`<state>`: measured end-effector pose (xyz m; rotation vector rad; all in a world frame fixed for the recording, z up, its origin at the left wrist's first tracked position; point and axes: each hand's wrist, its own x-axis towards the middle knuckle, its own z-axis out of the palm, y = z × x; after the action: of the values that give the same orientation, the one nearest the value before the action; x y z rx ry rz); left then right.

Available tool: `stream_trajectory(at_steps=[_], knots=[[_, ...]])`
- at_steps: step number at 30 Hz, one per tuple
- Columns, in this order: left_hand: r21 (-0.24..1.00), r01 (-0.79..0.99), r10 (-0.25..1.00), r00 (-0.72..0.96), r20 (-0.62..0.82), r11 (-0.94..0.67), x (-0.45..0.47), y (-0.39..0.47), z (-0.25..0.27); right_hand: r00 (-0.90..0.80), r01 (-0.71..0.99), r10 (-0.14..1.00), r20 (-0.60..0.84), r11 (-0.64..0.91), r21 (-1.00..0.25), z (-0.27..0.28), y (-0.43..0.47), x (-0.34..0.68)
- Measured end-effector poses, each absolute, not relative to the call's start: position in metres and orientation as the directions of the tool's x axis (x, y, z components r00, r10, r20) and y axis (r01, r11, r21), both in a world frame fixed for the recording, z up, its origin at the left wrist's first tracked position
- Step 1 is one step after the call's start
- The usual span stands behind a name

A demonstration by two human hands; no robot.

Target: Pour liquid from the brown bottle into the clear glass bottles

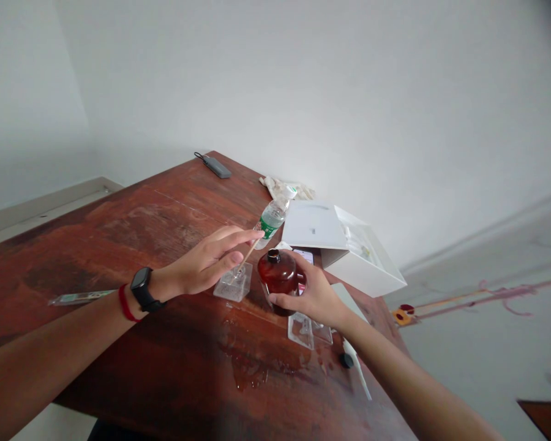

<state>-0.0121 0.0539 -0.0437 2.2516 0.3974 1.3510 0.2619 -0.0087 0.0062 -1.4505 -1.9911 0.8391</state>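
My right hand (314, 291) is wrapped round a reddish-brown bottle (278, 272) with an uncapped dark neck. To its left stands a small clear plastic box (232, 285). A thin wooden stick (250, 252) slants down into this box, its upper end at the fingertips of my left hand (218, 254). Those fingers reach forward and appear to pinch the stick, though the contact is partly hidden. Just behind the hands is a clear water bottle (272, 219) with a green label and white cap. A clear plastic lid (300, 331) lies flat beside the brown bottle.
An open white box (362, 263) sits at the back right, a phone (304, 256) by it. Spilled liquid (250, 370) wets the wooden table (165, 355). A black cap (346, 360), a wrapped strip (80, 298), a grey device (217, 166) and cloth gloves (303, 191) lie around.
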Motion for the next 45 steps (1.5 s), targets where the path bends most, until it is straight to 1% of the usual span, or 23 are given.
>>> stream_trajectory(at_steps=[4, 10, 14, 17, 22, 31, 37, 45], knots=[[0.518, 0.015, 0.462, 0.476, 0.748, -0.855, -0.012, 0.054, -0.043, -0.32, 0.624, 0.946, 0.057, 0.256, -0.738, 0.012, -0.008, 0.256], [0.526, 0.01, 0.467, 0.472, 0.748, -0.851, -0.012, 0.053, -0.039, -0.323, 0.649, 0.946, -0.019, 0.207, -0.732, 0.019, -0.009, 0.251], [0.55, 0.007, 0.486, 0.476, 0.733, -0.835, -0.013, 0.05, -0.036, -0.315, 0.691, 0.948, -0.049, 0.194, -0.696, 0.021, -0.008, 0.25], [0.559, 0.021, 0.498, 0.481, 0.721, -0.829, -0.014, 0.05, -0.036, -0.336, 0.718, 0.941, -0.043, 0.227, -0.658, 0.022, -0.005, 0.249], [0.544, -0.002, 0.476, 0.483, 0.735, -0.839, -0.014, 0.05, -0.037, -0.348, 0.763, 0.937, -0.025, 0.268, -0.589, 0.026, -0.001, 0.244], [0.541, 0.012, 0.476, 0.49, 0.73, -0.841, -0.014, 0.05, -0.037, -0.393, 0.742, 0.919, -0.036, 0.293, -0.603, 0.026, 0.001, 0.241], [0.54, 0.007, 0.476, 0.484, 0.734, -0.842, -0.014, 0.051, -0.036, -0.386, 0.736, 0.92, -0.062, 0.267, -0.622, 0.028, 0.0, 0.239], [0.565, 0.035, 0.508, 0.484, 0.712, -0.825, -0.016, 0.052, -0.036, -0.391, 0.764, 0.918, -0.071, 0.28, -0.581, 0.028, 0.001, 0.24]])
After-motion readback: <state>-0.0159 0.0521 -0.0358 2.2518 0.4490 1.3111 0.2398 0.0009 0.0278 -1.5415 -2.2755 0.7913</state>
